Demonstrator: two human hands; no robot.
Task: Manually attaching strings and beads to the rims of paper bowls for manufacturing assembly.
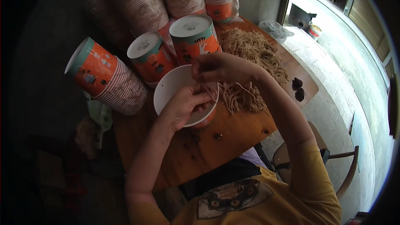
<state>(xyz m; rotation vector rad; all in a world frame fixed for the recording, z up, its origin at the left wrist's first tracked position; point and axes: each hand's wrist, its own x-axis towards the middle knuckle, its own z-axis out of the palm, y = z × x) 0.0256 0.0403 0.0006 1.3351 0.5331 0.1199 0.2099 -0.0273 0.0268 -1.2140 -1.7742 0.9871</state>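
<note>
A paper bucket (166,85), white inside and orange outside, stands mouth up on the wooden table in front of me. My left hand (186,103) reaches over its mouth, fingers pinched at the right side of the rim on a thin string (213,94). Just above and farther right, my right hand (223,67) is raised over the rim with its fingers closed. What lies between its fingertips is hidden. Under and beyond my right forearm spreads a heap of tan strings (254,52), some hanging loose toward the bucket.
Upside-down orange buckets (143,45) stand behind, with a tilted nested stack (121,85) at left. Plastic-wrapped bucket stacks (135,0) line the wall. Two small dark objects (298,89) lie at the table's right, near a clear plastic bag (275,30). A chair (348,171) stands at right.
</note>
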